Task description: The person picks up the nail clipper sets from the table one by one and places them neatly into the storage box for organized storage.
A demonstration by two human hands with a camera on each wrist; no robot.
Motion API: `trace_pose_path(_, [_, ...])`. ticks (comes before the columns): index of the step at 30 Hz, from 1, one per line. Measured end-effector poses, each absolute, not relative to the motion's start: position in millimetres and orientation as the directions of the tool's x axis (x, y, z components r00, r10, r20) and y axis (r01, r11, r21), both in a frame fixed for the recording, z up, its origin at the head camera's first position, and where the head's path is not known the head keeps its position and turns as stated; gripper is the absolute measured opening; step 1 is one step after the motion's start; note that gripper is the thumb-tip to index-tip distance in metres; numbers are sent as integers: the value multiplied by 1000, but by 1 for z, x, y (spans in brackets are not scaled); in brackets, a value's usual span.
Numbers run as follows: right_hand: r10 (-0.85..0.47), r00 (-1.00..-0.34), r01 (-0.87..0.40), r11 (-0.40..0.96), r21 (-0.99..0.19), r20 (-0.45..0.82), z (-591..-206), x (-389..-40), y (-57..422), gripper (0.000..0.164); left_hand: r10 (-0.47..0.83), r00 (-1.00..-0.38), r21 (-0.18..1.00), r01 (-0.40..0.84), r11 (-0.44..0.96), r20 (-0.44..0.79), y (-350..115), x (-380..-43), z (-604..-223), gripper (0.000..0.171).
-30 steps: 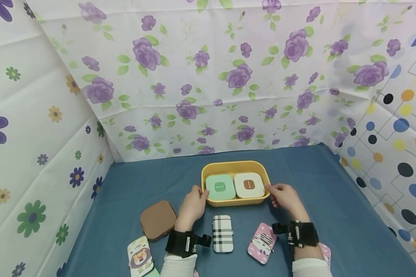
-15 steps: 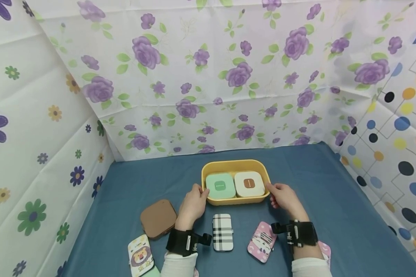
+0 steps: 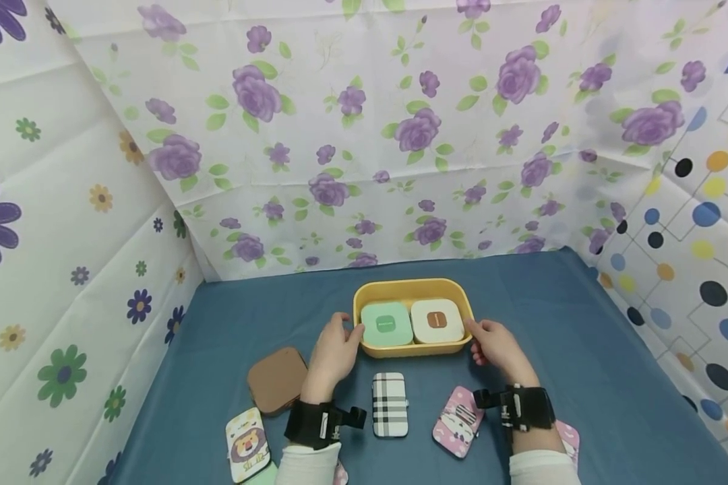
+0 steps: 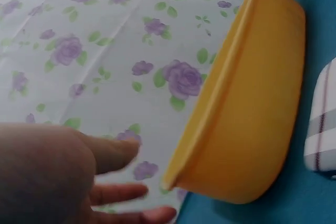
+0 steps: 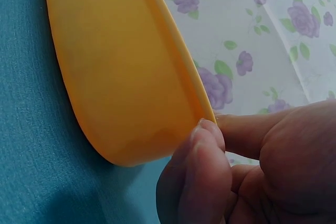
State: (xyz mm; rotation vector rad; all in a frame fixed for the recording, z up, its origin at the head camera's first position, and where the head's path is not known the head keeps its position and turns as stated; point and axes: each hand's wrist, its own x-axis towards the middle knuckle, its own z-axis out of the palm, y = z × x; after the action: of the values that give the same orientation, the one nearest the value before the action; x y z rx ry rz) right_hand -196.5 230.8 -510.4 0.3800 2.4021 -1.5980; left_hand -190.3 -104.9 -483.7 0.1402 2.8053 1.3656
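Note:
On the blue cloth, near the back wall, stands a yellow plastic bin (image 3: 409, 289). Inside it, side by side, lie a mint-green square case (image 3: 385, 335) and a white square case (image 3: 451, 331) with a brown label. My left hand (image 3: 334, 350) is at the bin's left end; in the left wrist view its fingers (image 4: 118, 195) are extended, with a gap to the rim. At the right end my right hand (image 3: 499, 348) pinches the rim between thumb and fingers, which the right wrist view shows closely.
A plaid case (image 3: 390, 404) lies in front of the bin, a pink case (image 3: 459, 421) to its right. At left are a brown case (image 3: 277, 379) and a lion-print case (image 3: 247, 448) overlapping a green one (image 3: 263, 476). My right forearm partly covers another pink case (image 3: 569, 441).
My left hand has let go of the bin's left rim and shifted slightly left, its fingers spreading. The right hand keeps its pinch; the bin looks unmoved.

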Motion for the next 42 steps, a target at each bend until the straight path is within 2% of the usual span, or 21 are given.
trace_pose_path(4, [76, -939, 338, 370, -865, -334, -510, -197, 230, 46, 158, -979, 811, 195, 552, 128, -111, -186, -469, 41])
trace_pose_path(9, [74, -940, 335, 365, -869, -332, -511, -197, 231, 46, 376, -914, 902, 286, 322, 156, -119, -181, -447, 36])
trace_pose_path(13, [78, -941, 335, 371, -866, -330, -511, -198, 231, 46, 556, -817, 947, 283, 153, 155, -124, -180, -434, 34])
trace_pose_path(17, [67, -940, 335, 371, -866, -334, -511, -198, 231, 46, 659, -737, 962, 263, 74, 151, -130, -181, -430, 33])
trace_pose_path(20, [63, -941, 332, 369, -868, -333, -510, -199, 231, 46, 698, -700, 971, 238, 29, 150, -134, -182, -429, 31])
trace_pose_path(23, [60, -940, 333, 370, -867, -336, -509, -199, 232, 46, 706, -690, 972, 233, 8, 159, -138, -182, -430, 30])
trace_pose_path(28, [51, -935, 344, 366, -865, -350, -509, -198, 231, 46, 670, -736, 978, 197, 74, 98, -150, -181, -429, 28])
trace_pose_path(31, [39, -934, 345, 363, -866, -356, -512, -198, 227, 45, 635, -772, 951, 213, 222, 25, -163, -180, -430, 28])
trace_pose_path(36, [25, -931, 347, 370, -862, -364, -513, -199, 226, 46, 625, -781, 771, 387, 506, -18, -184, -188, -434, 32])
trace_pose_path(42, [21, -935, 333, 393, -857, -353, -506, -199, 231, 49, 656, -749, 633, 464, 619, -92, -195, -209, -435, 29])
